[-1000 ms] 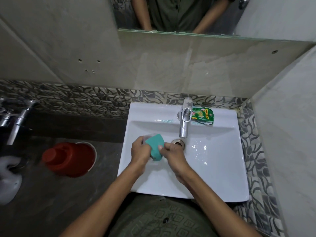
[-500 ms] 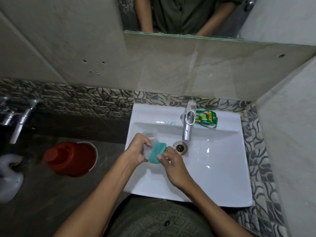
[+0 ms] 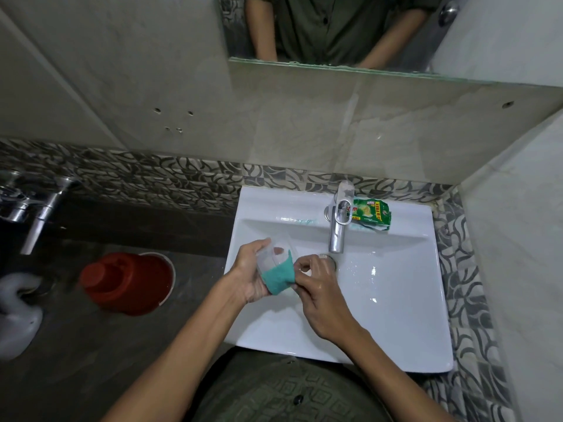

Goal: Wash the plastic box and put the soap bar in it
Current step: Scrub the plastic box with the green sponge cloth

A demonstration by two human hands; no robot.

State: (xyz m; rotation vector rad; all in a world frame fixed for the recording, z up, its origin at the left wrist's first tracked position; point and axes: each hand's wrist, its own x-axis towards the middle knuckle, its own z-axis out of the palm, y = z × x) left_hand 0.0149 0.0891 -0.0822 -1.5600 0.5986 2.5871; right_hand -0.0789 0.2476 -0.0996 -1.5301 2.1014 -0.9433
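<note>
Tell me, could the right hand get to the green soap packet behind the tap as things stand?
Probably yes, once freed: the right hand is pinching the teal scrub pad against the clear plastic box. The green soap packet lies uncovered on the white sink's back ledge, right of the chrome tap.

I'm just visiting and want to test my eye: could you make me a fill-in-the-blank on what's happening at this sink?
1. The left hand holds a clear plastic ____.
2. The right hand pinches a ____-coloured scrub pad against the box.
3. The soap packet lies on the sink ledge beside the ____.
4. On the floor to the left stands a ____-coloured bucket.

Missing words: box; green; tap; red
</note>
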